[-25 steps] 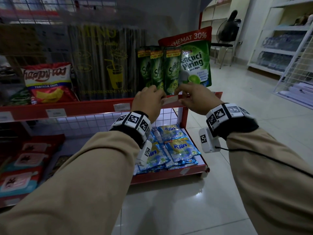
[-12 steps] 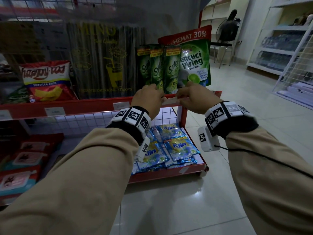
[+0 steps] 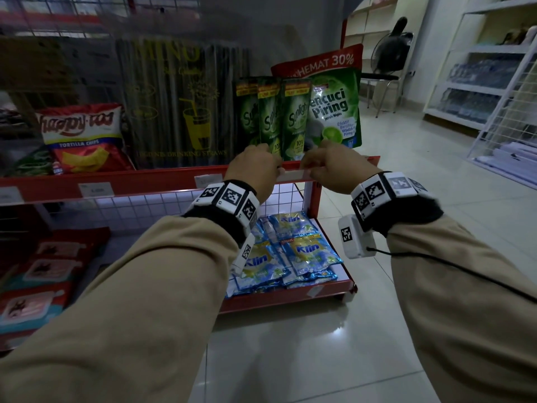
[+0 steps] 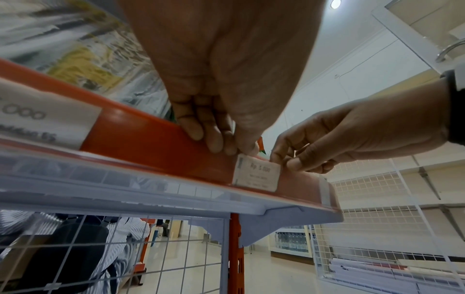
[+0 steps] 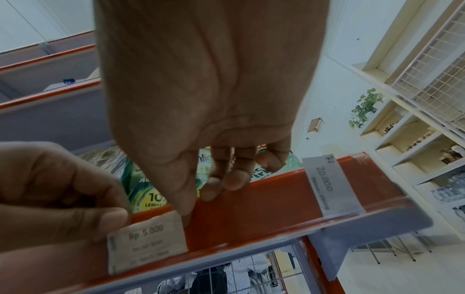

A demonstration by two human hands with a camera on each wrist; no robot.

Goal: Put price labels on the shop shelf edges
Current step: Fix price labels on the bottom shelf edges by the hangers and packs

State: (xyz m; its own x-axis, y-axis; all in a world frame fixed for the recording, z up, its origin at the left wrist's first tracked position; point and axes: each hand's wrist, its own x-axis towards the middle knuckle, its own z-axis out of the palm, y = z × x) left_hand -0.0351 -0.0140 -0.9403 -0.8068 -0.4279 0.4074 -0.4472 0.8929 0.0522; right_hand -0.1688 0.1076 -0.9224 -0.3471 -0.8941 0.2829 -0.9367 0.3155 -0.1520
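Pinching both top corners of a small off-white paper price label (image 5: 147,241) reading "Rp 5.000", we are holding it against the red front edge of the upper shelf (image 5: 251,206). Our left hand (image 3: 255,170) is gripping the left corner with thumb and curled fingers; our right hand (image 3: 334,167) is gripping the right corner the same way.

The head view is showing only a pale sliver of the label between the knuckles, so the grip itself is hidden there. The left wrist view is giving us the label flat on the strip, and the left fingertips (image 4: 214,139) touching the red edge beside it. Only the right wrist view is showing a second grey label marked "20.000" (image 5: 327,185) near the shelf's right end, well apart from ours.

The smaller print on the held label is too blurred to read. Green Sunlight dish-soap pouches (image 3: 293,120) are standing just behind the hands, bases cut off by them. Whether the label's lower edge is tucked in the clear strip, we cannot tell.
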